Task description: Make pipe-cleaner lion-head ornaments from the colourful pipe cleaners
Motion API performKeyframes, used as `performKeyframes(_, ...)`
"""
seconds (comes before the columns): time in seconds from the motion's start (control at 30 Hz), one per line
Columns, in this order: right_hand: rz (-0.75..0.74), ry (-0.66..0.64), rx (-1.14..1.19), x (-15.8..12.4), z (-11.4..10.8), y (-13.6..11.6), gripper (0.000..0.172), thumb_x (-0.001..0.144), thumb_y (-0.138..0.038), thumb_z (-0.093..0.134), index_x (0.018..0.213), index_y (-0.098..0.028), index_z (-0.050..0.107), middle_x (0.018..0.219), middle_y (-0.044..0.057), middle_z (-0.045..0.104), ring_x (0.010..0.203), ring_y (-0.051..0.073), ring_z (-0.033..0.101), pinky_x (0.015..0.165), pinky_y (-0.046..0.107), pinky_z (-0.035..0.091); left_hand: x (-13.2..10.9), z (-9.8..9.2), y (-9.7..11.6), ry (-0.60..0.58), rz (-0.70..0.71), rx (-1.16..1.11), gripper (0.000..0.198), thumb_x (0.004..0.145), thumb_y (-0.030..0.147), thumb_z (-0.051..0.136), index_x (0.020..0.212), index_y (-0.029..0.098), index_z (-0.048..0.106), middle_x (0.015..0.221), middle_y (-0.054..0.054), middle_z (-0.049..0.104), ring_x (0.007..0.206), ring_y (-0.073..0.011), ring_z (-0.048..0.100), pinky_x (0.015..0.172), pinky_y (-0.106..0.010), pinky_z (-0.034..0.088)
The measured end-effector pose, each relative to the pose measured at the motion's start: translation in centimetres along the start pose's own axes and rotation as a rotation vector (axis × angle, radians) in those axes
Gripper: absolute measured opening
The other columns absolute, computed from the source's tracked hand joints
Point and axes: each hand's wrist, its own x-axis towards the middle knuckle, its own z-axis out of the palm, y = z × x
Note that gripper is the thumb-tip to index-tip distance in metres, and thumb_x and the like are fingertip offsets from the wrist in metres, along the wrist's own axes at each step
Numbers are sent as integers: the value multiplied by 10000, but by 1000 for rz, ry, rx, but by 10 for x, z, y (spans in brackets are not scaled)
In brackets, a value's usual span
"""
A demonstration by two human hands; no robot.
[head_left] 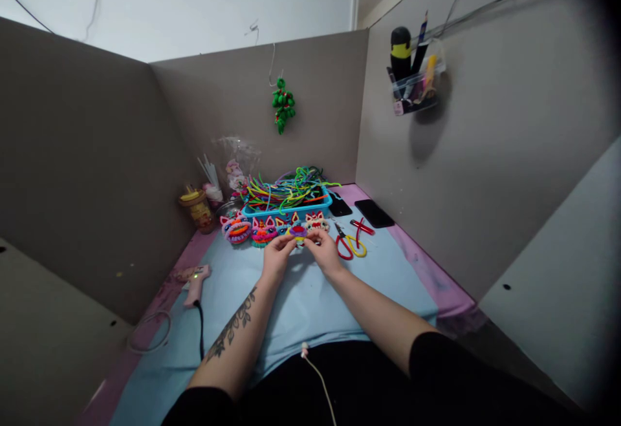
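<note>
Between my two hands, just over the blue cloth, is a small purple, red and yellow fuzzy piece [297, 233]. My left hand [280, 250] pinches its left side. On its right side, the fingers of my right hand [321, 247] are closed. Behind it stands a row of fuzzy animal-faced pieces: a pink and orange one [236, 229], a pink-red one [264, 232], a blue one partly hidden, and a cream one [317, 222]. A blue basket [286, 213] full of colourful fuzzy stems stands behind them.
Scissors with red and yellow handles [351, 247] lie right of my hands, near a red tool [362, 226] and a black phone [374, 213]. A pink glue gun [197, 285] with a black cord lies left. A lidded cup [198, 209] stands back left. Grey partitions [320, 103] enclose the table.
</note>
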Motion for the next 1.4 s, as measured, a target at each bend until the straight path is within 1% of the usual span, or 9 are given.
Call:
performKeyframes(0.17,-30,1,1,0,1,4,115,685,-276,602,733,-194,537,693,-7,585,640,144,552,628,260,449,-2,3,3,21,-29,-20,309,532,288,792,772,126,683,715,-54,689,655,-149,620,692,-275,464)
performKeyframes(0.3,-73,-15,-97,-3,0,5,128,719,-315,591,750,-193,571,707,7,613,640,151,561,617,261,450,-2,3,4,62,-48,-36,339,513,294,796,784,127,680,723,-50,688,670,-151,620,707,-283,466)
performKeyframes(0.5,-259,-25,-345,-5,-5,-2,149,787,-307,535,806,-205,641,795,33,659,723,170,583,686,283,456,-1,1,3,50,-43,-25,378,513,326,799,804,118,678,753,-72,696,698,-172,633,735,-312,485)
performKeyframes(0.67,-319,-20,-425,-4,-8,-5,155,803,-286,515,841,-205,642,801,42,659,744,177,586,712,297,463,0,0,1,18,-60,-9,392,510,328,806,814,119,676,758,-77,701,700,-180,642,734,-315,486)
performKeyframes(0.87,-383,-107,-504,-5,-8,-1,143,819,-270,513,847,-230,648,843,46,671,851,205,586,793,329,455,0,-1,2,38,-53,-25,370,490,275,818,791,129,660,716,-48,688,666,-156,630,700,-284,472)
performKeyframes(1.03,-379,-109,-582,-4,-9,1,197,836,-267,482,961,-234,631,886,58,668,864,209,590,799,327,449,-1,0,3,31,-63,-14,363,494,299,819,770,126,658,710,-52,689,668,-163,635,705,-293,474)
performKeyframes(1.17,-349,-76,-529,-2,-8,3,196,823,-271,491,969,-234,617,871,53,666,827,199,602,777,306,446,-1,0,3,15,-70,-15,379,497,313,819,780,122,654,715,-60,691,666,-167,640,704,-301,483)
performKeyframes(1.27,-241,-31,-414,-1,-5,6,175,798,-296,520,938,-226,599,841,38,664,783,188,617,728,298,453,-1,0,3,1,-82,-6,392,501,313,817,800,121,653,703,-58,691,662,-165,642,694,-292,482)
performKeyframes(1.4,-35,11,-155,1,0,10,207,721,-360,598,852,-205,557,749,8,644,658,160,612,617,266,452,-1,1,0,0,-81,19,394,508,314,814,811,116,657,684,-56,688,644,-163,639,669,-280,480)
